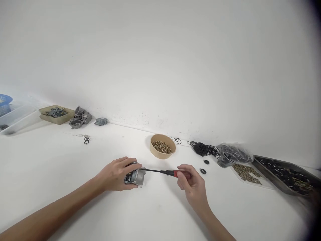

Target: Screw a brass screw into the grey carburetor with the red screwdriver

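My left hand [115, 174] grips a small grey metal carburetor body [135, 176] and holds it down on the white table. My right hand [192, 185] holds a screwdriver [167, 172] with a red handle and a thin dark shaft. The shaft lies nearly level and its tip meets the right side of the metal part. A tan bowl [163, 146] of small brass screws stands just behind the two hands.
Black rubber rings [203, 149] lie in a heap at the right, with two loose ones [203, 171] nearer. A dark tray [286, 174] and brass parts [247, 172] sit far right. Metal castings [80, 117] and a tan tray [56, 114] are back left by the wall.
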Demonstrator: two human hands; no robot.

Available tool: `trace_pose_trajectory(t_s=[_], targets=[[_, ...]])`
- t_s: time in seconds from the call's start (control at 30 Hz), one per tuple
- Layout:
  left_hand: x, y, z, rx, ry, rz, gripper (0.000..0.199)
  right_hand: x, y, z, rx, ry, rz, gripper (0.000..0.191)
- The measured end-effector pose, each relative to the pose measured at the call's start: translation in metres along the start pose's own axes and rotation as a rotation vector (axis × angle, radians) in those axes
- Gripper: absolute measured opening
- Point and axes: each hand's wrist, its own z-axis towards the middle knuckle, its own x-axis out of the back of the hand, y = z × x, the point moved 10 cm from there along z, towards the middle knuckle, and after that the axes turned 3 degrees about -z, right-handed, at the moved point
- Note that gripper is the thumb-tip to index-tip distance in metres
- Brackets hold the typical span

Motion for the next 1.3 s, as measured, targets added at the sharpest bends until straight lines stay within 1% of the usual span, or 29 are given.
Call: trace_pose_trajectory(t_s=[0.07,0.17,0.3,0.37,0.47,0.53,0.6,0.7,0.8,0.87,0.97,1.07,1.17,1.23,1.3], targets=[[0.001,-0.001,0.000,-0.004,-0.004,-0.002,0.056,-0.002,0.000,-0.003,-0.021,0.009,-0.027,0.026],[0.006,-0.001,-0.001,-0.005,0.005,-0.004,0.055,-0.007,-0.003,-0.006,-0.036,-0.019,-0.091,0.028],[0.007,-0.001,-0.002,-0.005,-0.004,0.002,0.053,-0.009,-0.016,-0.008,0.046,-0.024,-0.168,0.024],[0.006,-0.003,-0.003,0.010,0.006,0.002,0.053,-0.008,-0.016,-0.009,0.050,-0.020,-0.185,0.025],[0.007,-0.009,-0.004,0.039,0.029,0.026,0.050,-0.014,-0.001,-0.010,-0.062,-0.078,-0.153,0.030],[0.006,-0.009,-0.004,0.024,0.024,0.065,0.047,-0.021,0.011,-0.011,-0.167,-0.129,-0.103,0.034],[0.006,-0.008,-0.004,0.005,0.015,0.099,0.046,-0.026,0.020,-0.011,-0.238,-0.155,-0.063,0.041],[0.008,-0.009,-0.003,0.023,0.022,0.101,0.049,-0.028,0.022,-0.008,-0.241,-0.144,-0.037,0.041],[0.009,-0.011,-0.002,0.057,0.021,0.077,0.049,-0.023,0.019,-0.002,-0.196,-0.131,-0.013,0.039],[0.009,-0.014,-0.002,0.085,0.010,0.065,0.048,-0.016,0.018,0.005,-0.162,-0.119,-0.031,0.040],[0.009,-0.019,-0.002,0.121,0.002,0.066,0.045,0.002,0.020,0.015,-0.118,-0.050,-0.181,0.041],[0.014,-0.019,-0.001,0.133,0.029,0.082,0.043,0.015,0.028,0.021,-0.092,0.025,-0.367,0.040],[0.020,-0.009,0.001,0.101,0.076,0.089,0.042,0.019,0.037,0.027,-0.048,0.046,-0.460,0.037],[0.022,0.001,0.002,0.051,0.099,0.096,0.040,0.023,0.040,0.032,-0.015,0.042,-0.555,0.033],[0.022,0.014,0.003,-0.007,0.114,0.111,0.038,0.025,0.038,0.037,0.031,0.018,-0.685,0.027]])
